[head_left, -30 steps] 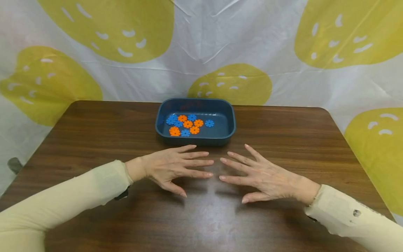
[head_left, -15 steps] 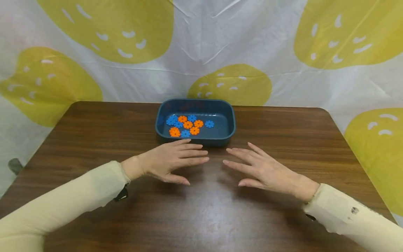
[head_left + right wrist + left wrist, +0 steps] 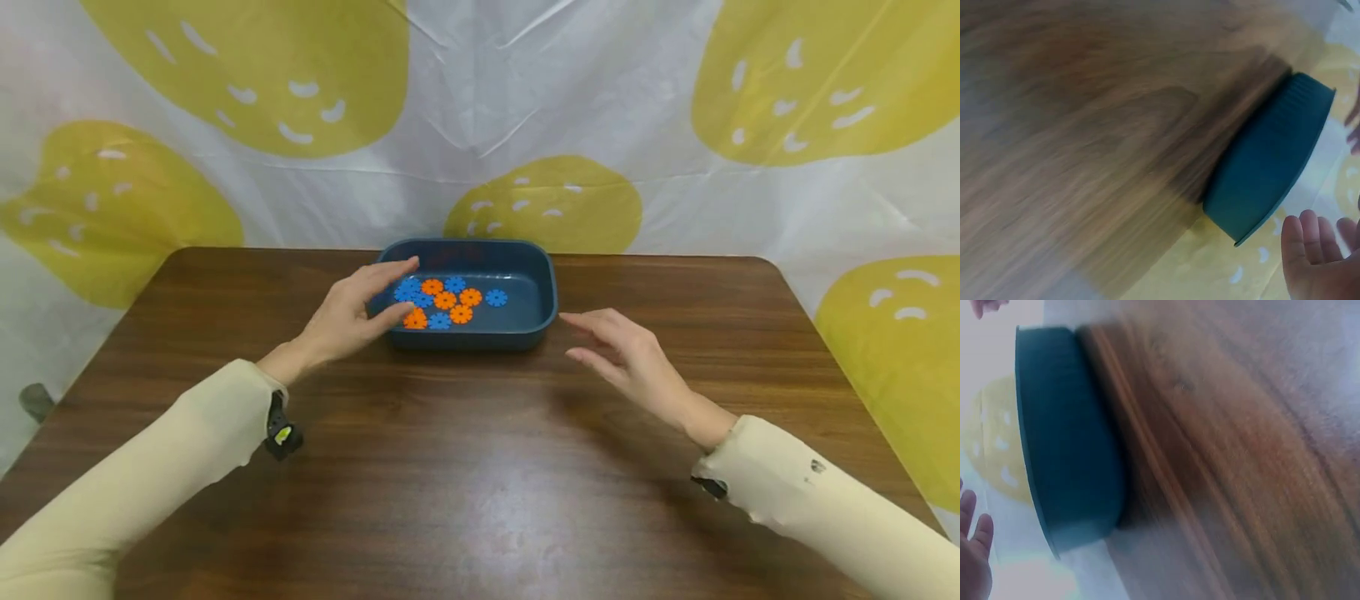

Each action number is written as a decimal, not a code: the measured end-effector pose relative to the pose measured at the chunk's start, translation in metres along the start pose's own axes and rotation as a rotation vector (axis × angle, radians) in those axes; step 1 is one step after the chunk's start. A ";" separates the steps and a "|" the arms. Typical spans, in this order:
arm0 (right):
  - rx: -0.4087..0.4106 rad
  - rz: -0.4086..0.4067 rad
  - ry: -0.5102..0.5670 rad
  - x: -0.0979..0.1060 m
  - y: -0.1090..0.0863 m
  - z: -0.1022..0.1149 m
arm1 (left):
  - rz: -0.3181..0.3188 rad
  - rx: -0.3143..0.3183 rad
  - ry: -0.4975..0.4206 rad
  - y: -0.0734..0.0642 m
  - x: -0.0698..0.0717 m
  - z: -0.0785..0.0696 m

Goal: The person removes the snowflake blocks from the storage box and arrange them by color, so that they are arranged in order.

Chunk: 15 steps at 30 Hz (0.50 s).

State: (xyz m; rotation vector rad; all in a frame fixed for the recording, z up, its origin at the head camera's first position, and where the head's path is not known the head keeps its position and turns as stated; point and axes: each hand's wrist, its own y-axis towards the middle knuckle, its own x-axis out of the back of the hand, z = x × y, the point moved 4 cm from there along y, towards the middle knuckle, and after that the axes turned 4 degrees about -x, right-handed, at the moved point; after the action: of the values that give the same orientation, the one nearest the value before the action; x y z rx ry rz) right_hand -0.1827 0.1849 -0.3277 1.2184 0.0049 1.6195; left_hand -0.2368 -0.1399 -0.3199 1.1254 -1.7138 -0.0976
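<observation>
A dark blue-green rectangular bin stands near the far edge of the table. Inside it lie several flat notched discs, some orange and some blue, mostly toward the left. My left hand is at the bin's left end, thumb and fingers extended and covering part of the rim; contact cannot be made out. Just off the near right corner is my right hand, fingers reaching toward the bin, holding nothing. Both wrist views show the bin's outer wall, with the right hand's fingers beside it.
The brown wooden table spreads in front of and to both sides of the bin. Behind it hangs a white curtain with large yellow shapes. A small dark object shows past the table's left edge.
Both hands have moved away from the table's middle, in front of the bin. The left went left and forward to the bin's left end, the right toward its right corner. The bin stays put.
</observation>
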 end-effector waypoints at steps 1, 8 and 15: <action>-0.036 -0.022 0.014 0.000 0.003 -0.003 | -0.025 0.057 -0.013 0.000 0.003 0.005; -0.316 -0.100 0.189 -0.004 0.019 -0.021 | -0.188 0.392 -0.119 -0.005 0.014 0.038; -0.498 -0.113 0.419 -0.011 0.033 -0.033 | -0.210 0.547 -0.162 -0.006 0.014 0.057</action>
State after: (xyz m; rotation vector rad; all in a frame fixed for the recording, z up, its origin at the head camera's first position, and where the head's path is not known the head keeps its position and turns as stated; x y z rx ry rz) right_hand -0.2305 0.1803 -0.3329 0.4828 -0.0604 1.6226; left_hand -0.2771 -0.1775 -0.3398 1.7398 -1.8130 0.1649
